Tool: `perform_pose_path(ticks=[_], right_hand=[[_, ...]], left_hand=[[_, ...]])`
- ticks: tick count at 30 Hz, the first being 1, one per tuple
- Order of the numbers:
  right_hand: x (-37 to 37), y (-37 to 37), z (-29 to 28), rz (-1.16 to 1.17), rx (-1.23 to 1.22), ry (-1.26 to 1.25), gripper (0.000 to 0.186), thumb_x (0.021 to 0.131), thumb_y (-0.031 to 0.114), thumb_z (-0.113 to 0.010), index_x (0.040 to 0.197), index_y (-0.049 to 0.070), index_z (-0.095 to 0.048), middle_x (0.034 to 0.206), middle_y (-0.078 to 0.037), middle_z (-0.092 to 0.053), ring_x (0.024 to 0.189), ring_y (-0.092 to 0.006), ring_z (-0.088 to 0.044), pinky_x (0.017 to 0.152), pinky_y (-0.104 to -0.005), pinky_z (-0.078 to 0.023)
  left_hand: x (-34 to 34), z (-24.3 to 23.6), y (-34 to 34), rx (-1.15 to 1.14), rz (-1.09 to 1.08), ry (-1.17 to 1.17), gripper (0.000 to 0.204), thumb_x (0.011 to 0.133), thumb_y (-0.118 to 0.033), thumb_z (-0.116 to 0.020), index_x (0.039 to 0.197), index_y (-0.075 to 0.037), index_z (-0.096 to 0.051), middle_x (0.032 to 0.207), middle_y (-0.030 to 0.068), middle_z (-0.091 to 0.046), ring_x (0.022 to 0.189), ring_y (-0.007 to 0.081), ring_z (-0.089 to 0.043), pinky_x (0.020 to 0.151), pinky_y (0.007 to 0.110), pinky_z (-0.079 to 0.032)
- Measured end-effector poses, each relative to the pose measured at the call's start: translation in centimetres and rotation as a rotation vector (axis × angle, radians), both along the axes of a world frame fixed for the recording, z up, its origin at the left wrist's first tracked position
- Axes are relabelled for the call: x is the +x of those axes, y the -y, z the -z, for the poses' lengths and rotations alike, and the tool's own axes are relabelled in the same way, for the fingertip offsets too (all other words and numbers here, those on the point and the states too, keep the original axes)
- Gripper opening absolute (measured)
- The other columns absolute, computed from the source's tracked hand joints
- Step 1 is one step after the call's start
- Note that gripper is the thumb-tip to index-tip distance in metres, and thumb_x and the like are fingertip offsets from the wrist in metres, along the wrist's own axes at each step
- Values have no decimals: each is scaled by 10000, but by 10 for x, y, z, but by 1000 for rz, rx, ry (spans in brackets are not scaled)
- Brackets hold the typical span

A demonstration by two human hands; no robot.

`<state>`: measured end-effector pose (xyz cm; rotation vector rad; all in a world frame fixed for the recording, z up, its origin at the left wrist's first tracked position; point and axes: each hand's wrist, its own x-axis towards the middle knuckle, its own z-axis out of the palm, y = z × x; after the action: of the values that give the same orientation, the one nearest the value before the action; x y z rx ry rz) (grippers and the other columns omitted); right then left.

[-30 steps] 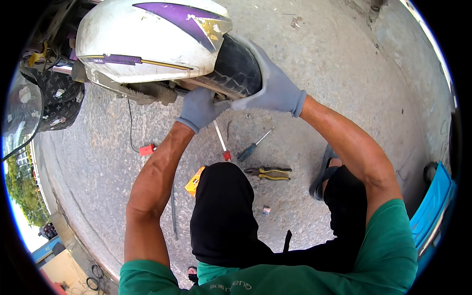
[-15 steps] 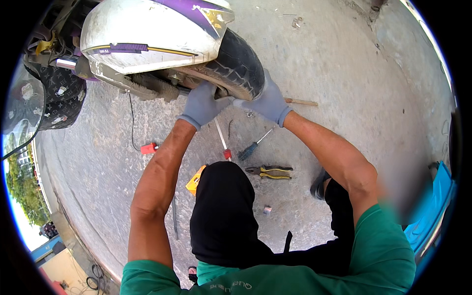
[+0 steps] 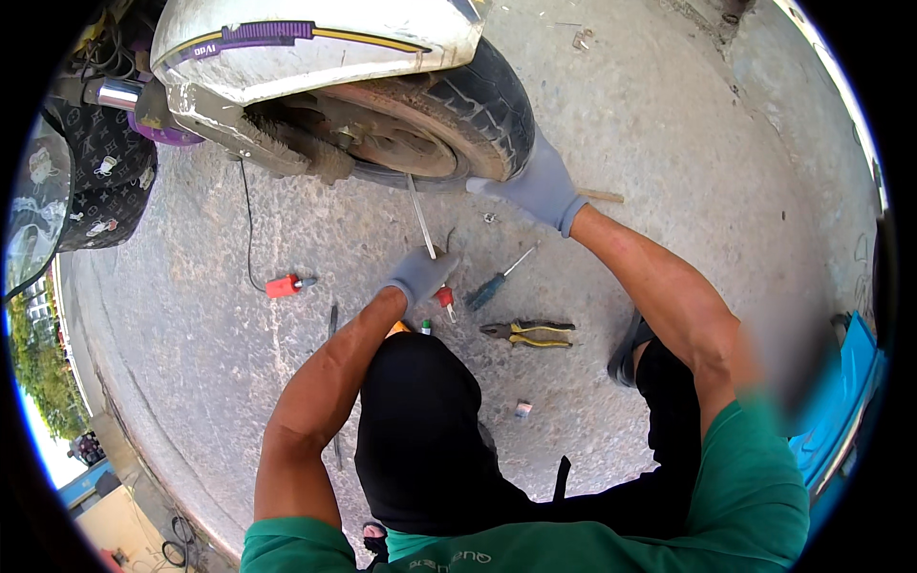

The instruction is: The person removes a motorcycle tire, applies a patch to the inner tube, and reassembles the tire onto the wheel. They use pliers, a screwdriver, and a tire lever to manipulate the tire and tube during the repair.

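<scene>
In front of me is the front wheel's black tyre (image 3: 511,110) under a white and purple motorbike fender (image 3: 334,57); the dusty wheel rim (image 3: 430,148) shows inside it. My right hand (image 3: 535,186), in a grey glove, wraps round the tyre's near right side, its thumb along the lower edge. Nearer to me, my gloved left hand (image 3: 421,275) closes on a thin metal bar (image 3: 420,215). The bar's far end meets the wheel's lower edge. A red handle-like piece (image 3: 445,297) shows just below that hand; whether it joins the bar is hidden.
On the concrete lie a blue-handled screwdriver (image 3: 489,289), yellow-and-black pliers (image 3: 527,332), a red corded tool (image 3: 284,286), a dark rod (image 3: 333,382) and a wooden stick (image 3: 602,196). A patterned black bag (image 3: 110,181) stands at the left.
My left hand has left the tyre and come down toward me onto the metal bar. My right hand stays on the tyre. More of the wheel rim now shows.
</scene>
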<state>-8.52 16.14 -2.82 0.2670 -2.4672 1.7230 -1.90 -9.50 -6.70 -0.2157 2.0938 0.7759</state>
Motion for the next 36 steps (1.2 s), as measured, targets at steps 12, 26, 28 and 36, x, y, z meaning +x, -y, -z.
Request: perform_pose_path(ticks=[12, 26, 28, 36], right_hand=[[-43, 10, -143, -42, 293, -254, 824, 730, 518, -907, 1315, 6, -634, 1196, -182, -717, 1015, -295, -724, 938, -373, -563], [-51, 4, -157, -184, 402, -113, 959, 711, 532, -929, 1399, -21, -554, 1280, -222, -687, 1135, -314, -679, 1014, -377, -529], [-53, 2, -149, -172, 381, -196, 833, 745, 478, -928, 1365, 12, -623, 1242, -171, -716, 1069, -249, -681, 971, -358, -541], [-66, -5, -138, -171, 326, -220, 965, 713, 524, -925, 1401, -31, -539, 1292, -251, -671, 1160, -360, -681, 1023, -387, -526]], left_hand=[[30, -66, -56, 409, -8, 186, 392, 1017, -307, -582, 1130, 49, -701, 896, 139, -792, 745, 160, -715, 679, 298, -538], [46, -43, -75, 514, -89, 39, 317, 1027, -245, -597, 1078, 55, -684, 887, 139, -757, 700, 203, -740, 626, 315, -565], [48, -50, -73, 552, -174, 90, 326, 1038, -261, -591, 1107, 44, -682, 893, 143, -759, 691, 208, -740, 612, 316, -565], [72, -106, -66, 615, -593, 77, 425, 1097, -352, -525, 1208, 30, -674, 714, 99, -691, 484, 131, -559, 471, 288, -451]])
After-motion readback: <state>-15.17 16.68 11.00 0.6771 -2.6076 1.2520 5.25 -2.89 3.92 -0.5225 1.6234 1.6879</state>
